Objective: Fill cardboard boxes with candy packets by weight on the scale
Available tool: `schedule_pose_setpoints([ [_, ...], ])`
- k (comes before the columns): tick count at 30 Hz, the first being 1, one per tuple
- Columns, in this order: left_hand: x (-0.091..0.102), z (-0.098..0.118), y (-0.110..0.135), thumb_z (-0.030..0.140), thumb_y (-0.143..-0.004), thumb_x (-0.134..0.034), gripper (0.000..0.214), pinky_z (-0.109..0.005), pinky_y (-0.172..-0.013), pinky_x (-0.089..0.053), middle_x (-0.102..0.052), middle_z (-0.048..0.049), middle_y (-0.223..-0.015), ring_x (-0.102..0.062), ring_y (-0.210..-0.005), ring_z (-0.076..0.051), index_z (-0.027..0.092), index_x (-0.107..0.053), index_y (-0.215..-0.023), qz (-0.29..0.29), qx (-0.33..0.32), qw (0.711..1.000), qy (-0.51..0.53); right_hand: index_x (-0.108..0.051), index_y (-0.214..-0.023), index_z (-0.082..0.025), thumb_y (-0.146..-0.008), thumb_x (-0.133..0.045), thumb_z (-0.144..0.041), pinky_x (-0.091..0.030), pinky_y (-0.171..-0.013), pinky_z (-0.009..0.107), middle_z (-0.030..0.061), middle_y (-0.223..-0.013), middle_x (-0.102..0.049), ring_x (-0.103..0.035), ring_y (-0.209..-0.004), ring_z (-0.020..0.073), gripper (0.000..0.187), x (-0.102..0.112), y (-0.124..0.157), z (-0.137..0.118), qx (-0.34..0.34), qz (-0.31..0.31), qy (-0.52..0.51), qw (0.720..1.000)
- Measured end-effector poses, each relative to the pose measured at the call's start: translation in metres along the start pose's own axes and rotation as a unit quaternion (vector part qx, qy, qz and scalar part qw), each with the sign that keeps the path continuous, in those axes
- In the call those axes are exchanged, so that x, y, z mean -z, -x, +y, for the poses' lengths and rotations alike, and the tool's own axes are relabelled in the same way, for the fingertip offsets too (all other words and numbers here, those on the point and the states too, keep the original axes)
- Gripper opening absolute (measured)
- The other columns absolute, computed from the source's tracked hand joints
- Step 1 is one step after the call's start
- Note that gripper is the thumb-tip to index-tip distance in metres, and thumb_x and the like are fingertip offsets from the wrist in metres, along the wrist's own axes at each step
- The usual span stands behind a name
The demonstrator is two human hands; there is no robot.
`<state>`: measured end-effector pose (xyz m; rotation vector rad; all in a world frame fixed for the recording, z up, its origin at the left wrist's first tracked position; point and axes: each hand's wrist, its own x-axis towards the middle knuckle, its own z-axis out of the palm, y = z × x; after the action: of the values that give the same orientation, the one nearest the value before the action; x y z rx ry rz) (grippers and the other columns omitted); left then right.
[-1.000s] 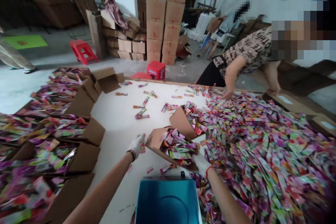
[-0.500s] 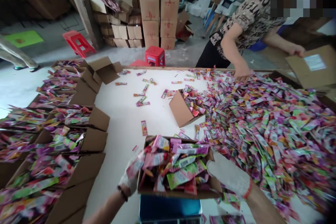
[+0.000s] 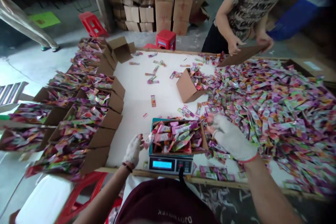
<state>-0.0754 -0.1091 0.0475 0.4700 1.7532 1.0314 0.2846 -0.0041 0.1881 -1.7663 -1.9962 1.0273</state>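
A cardboard box (image 3: 205, 140) filled with stick-shaped candy packets (image 3: 181, 136) rests on a digital scale (image 3: 168, 164) with a lit blue display. My left hand (image 3: 133, 151), in a white glove with bare fingertips, is just left of the box, fingers apart and holding nothing. On the other side, my right hand (image 3: 232, 138), gloved the same way, hovers between the box and the big heap of packets (image 3: 275, 115). Its fingers are spread and I see nothing in them.
Filled boxes (image 3: 98, 150) stand in rows along the table's left. A half-tipped box (image 3: 187, 85) with packets lies mid-table, with loose packets (image 3: 153, 100) around. Across the table a person (image 3: 236, 21) holds a cardboard piece (image 3: 243, 55). Red stools (image 3: 166, 38) stand beyond.
The box has come down onto the scale and both my hands have parted from it. My view has tilted downward. The co-worker's hands have brought a cardboard piece over the heap.
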Motion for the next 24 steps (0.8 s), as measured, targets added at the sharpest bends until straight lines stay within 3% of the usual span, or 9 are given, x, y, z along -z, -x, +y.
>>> schedule_pose_setpoints([
  [2, 0.018, 0.0, 0.01, 0.071, -0.071, -0.064, 0.075, -0.044, -0.086, -0.056, -0.066, -0.0187, -0.119, -0.068, -0.102, -0.03, 0.012, -0.064, -0.117, 0.033, 0.015, 0.999, 0.03, -0.059, -0.123, -0.022, -0.094, -0.054, -0.031, -0.05, -0.085, 0.03, 0.0053, -0.11, -0.065, -0.065, -0.091, 0.0186, 0.031, 0.011, 0.006, -0.019, 0.082, 0.033, 0.029, 0.996],
  [4, 0.03, 0.006, 0.024, 0.075, -0.072, -0.061, 0.081, -0.04, -0.086, -0.055, -0.065, -0.0168, -0.122, -0.067, -0.1, -0.025, 0.012, -0.061, -0.123, 0.043, 0.005, 0.998, 0.055, -0.063, -0.111, -0.02, -0.094, -0.055, -0.025, -0.049, -0.089, 0.03, 0.0061, -0.109, -0.061, -0.063, -0.094, 0.0186, 0.019, 0.013, 0.007, -0.04, 0.172, 0.018, 0.082, 0.981],
  [8, 0.033, 0.035, 0.06, 0.071, -0.082, -0.059, 0.072, -0.036, -0.089, -0.054, -0.063, -0.0137, -0.129, -0.065, -0.103, -0.022, 0.015, -0.061, -0.127, 0.01, -0.104, 0.991, 0.079, -0.065, -0.104, -0.018, -0.094, -0.054, -0.016, -0.048, -0.091, 0.03, 0.0083, -0.113, -0.056, -0.059, -0.1, 0.0196, 0.015, 0.0, 0.002, -0.077, 0.286, -0.039, 0.183, 0.94],
  [11, 0.024, 0.057, 0.085, 0.066, -0.087, -0.059, 0.065, -0.035, -0.088, -0.053, -0.062, -0.0128, -0.132, -0.065, -0.102, -0.022, 0.016, -0.061, -0.13, -0.012, -0.182, 0.983, 0.035, -0.065, -0.104, -0.017, -0.094, -0.055, -0.014, -0.048, -0.086, 0.026, 0.0079, -0.114, -0.057, -0.058, -0.099, 0.0178, 0.015, -0.01, 0.003, -0.091, 0.312, -0.078, 0.22, 0.921],
  [14, 0.013, 0.072, 0.101, 0.062, -0.09, -0.058, 0.063, -0.035, -0.09, -0.052, -0.061, -0.0125, -0.134, -0.064, -0.103, -0.022, 0.016, -0.059, -0.134, -0.026, -0.217, 0.976, -0.016, -0.066, -0.103, -0.017, -0.094, -0.055, -0.013, -0.046, -0.077, 0.023, 0.0061, -0.11, -0.058, -0.059, -0.092, 0.015, 0.014, -0.014, 0.006, -0.097, 0.324, -0.106, 0.242, 0.908],
  [17, 0.006, 0.081, 0.109, 0.06, -0.092, -0.056, 0.062, -0.035, -0.09, -0.049, -0.068, -0.0104, -0.113, -0.064, -0.099, -0.021, 0.015, -0.057, -0.134, -0.029, -0.248, 0.964, -0.091, -0.064, -0.106, -0.018, -0.092, -0.055, -0.012, -0.044, -0.075, 0.024, 0.0054, -0.11, -0.058, -0.059, -0.089, 0.0149, 0.018, -0.014, 0.011, -0.098, 0.339, -0.111, 0.265, 0.896],
  [19, 0.001, 0.086, 0.111, 0.059, -0.091, -0.055, 0.059, -0.034, -0.084, -0.049, -0.067, -0.0075, -0.098, -0.063, -0.089, -0.02, 0.015, -0.058, -0.13, -0.013, -0.275, 0.947, -0.168, -0.063, -0.111, -0.019, -0.092, -0.053, -0.013, -0.044, -0.074, 0.026, 0.0056, -0.112, -0.059, -0.06, -0.089, 0.0164, 0.022, -0.015, 0.012, -0.098, 0.342, -0.113, 0.285, 0.888],
  [24, -0.017, 0.094, 0.114, 0.049, -0.076, -0.074, 0.053, -0.031, -0.07, -0.045, -0.063, -0.0038, -0.095, -0.058, -0.072, -0.016, 0.017, -0.061, -0.116, 0.03, -0.301, 0.882, -0.36, -0.057, -0.132, -0.025, -0.092, -0.052, -0.021, -0.046, -0.065, 0.031, 0.0103, -0.134, -0.057, -0.066, -0.089, 0.0229, 0.041, -0.039, 0.011, -0.088, 0.315, -0.157, 0.352, 0.867],
])
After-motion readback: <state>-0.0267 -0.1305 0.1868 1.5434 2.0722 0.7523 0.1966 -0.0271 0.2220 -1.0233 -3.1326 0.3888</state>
